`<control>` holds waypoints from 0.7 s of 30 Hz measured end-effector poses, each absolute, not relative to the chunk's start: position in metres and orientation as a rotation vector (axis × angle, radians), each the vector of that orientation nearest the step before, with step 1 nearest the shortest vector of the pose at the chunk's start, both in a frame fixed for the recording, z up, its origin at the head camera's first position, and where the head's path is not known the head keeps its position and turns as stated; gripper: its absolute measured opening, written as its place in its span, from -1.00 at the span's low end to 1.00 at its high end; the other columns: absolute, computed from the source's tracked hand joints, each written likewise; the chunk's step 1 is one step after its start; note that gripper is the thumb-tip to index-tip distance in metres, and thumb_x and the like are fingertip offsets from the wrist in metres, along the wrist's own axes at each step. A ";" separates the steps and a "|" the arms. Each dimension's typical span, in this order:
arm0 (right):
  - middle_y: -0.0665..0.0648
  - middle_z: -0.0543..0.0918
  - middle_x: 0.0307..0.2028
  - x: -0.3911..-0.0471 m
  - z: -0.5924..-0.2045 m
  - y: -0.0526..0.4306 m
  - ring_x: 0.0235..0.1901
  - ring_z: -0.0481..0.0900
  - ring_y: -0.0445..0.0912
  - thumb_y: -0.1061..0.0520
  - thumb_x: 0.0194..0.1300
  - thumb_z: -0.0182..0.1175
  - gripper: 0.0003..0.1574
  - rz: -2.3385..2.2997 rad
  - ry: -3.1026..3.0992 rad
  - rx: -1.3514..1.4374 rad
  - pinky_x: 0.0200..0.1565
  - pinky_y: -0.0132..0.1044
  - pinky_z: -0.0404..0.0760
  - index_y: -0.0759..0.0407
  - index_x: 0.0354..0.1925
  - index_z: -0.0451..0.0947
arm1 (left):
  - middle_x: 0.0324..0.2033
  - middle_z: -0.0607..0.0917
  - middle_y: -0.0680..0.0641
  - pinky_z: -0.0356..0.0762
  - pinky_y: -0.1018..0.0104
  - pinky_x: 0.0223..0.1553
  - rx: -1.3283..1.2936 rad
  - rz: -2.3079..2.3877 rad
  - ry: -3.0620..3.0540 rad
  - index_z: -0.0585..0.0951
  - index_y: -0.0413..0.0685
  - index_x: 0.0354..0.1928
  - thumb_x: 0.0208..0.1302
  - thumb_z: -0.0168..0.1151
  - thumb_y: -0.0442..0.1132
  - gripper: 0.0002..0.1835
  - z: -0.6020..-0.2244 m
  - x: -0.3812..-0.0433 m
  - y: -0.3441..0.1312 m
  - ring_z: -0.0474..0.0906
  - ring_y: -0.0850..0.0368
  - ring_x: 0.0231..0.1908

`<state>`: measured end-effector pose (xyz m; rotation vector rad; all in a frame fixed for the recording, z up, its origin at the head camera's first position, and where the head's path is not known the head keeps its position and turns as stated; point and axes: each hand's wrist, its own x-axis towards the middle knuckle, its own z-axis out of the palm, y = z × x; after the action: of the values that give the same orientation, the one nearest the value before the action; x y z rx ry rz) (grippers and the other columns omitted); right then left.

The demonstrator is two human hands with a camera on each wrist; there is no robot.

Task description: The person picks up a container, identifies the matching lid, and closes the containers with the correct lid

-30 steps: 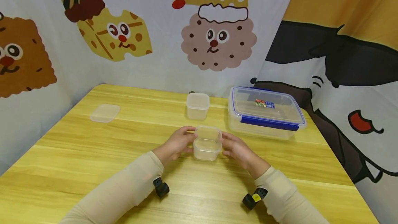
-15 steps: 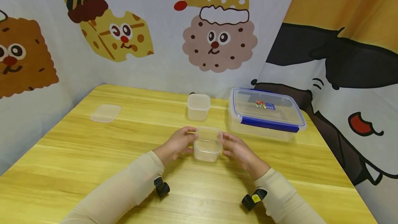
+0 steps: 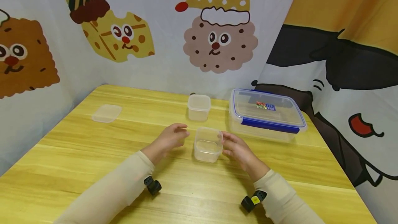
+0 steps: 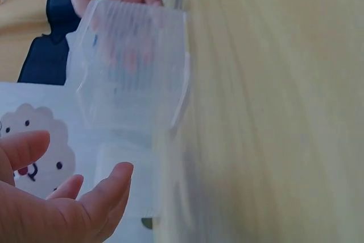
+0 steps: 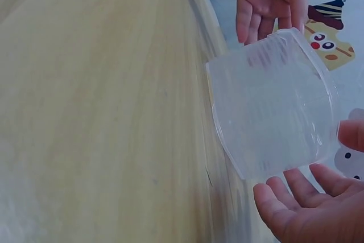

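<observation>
A small clear plastic food container (image 3: 207,151), without a lid, stands upright on the wooden table between the two hands. The left hand (image 3: 168,139) is apart from its left side, fingers spread and holding nothing; the left wrist view shows a gap between those fingertips and the container (image 4: 133,61). At the opposite side, the right hand (image 3: 240,149) has its relaxed fingers against or very close to the wall. In the right wrist view the right hand's fingers (image 5: 304,189) lie along the container (image 5: 273,106), with the thumb by its rim.
Behind stands a small lidded container (image 3: 199,108). A large clear box (image 3: 267,112) with blue clips is at the back right. One loose translucent lid (image 3: 106,113) lies flat at the far left. Printed fabric (image 3: 168,68) hangs behind the table.
The left hand has let go of the container and moved left, away from it. The right hand and the container stay nearly where they were.
</observation>
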<state>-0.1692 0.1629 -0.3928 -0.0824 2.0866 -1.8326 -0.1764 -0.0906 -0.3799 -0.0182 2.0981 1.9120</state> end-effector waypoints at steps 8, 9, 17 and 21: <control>0.38 0.22 0.38 -0.169 -0.394 0.163 0.32 0.24 0.20 0.18 0.47 -0.08 -0.36 -1.836 2.093 -0.076 0.26 -0.01 0.37 0.38 0.41 0.09 | 0.32 0.28 -0.38 0.35 -0.11 0.25 0.020 1.933 2.187 0.25 -0.33 0.35 0.38 0.11 -0.34 -0.45 -0.370 -0.176 -0.112 0.32 -0.28 0.26; 0.38 0.22 0.38 -0.169 -0.394 0.163 0.32 0.24 0.20 0.18 0.47 -0.08 -0.36 -1.836 2.093 -0.074 0.26 -0.01 0.37 0.38 0.41 0.10 | 0.32 0.27 -0.38 0.34 -0.11 0.26 0.026 1.936 2.196 0.24 -0.33 0.36 0.39 0.10 -0.35 -0.44 -0.369 -0.176 -0.115 0.30 -0.28 0.27; 0.39 0.26 0.35 -0.168 -0.395 0.162 0.28 0.29 0.18 0.18 0.46 -0.07 -0.36 -1.831 2.113 -0.063 0.25 0.00 0.38 0.39 0.40 0.12 | 0.35 0.27 -0.26 0.31 0.00 0.31 -0.039 1.973 2.244 0.21 -0.21 0.41 0.43 0.08 -0.28 -0.43 -0.358 -0.177 -0.141 0.29 -0.19 0.30; 0.39 0.25 0.36 -0.168 -0.395 0.161 0.29 0.27 0.18 0.18 0.45 -0.07 -0.37 -1.832 2.112 -0.069 0.25 0.01 0.37 0.39 0.40 0.12 | 0.33 0.29 -0.24 0.34 0.06 0.30 -0.126 2.052 2.265 0.20 -0.20 0.42 0.43 0.09 -0.25 -0.41 -0.352 -0.179 -0.152 0.31 -0.17 0.29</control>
<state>-0.1679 0.1612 -0.3954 -0.0686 2.1121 -1.8318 -0.1786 -0.1521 -0.3520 -0.1259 2.2649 2.0516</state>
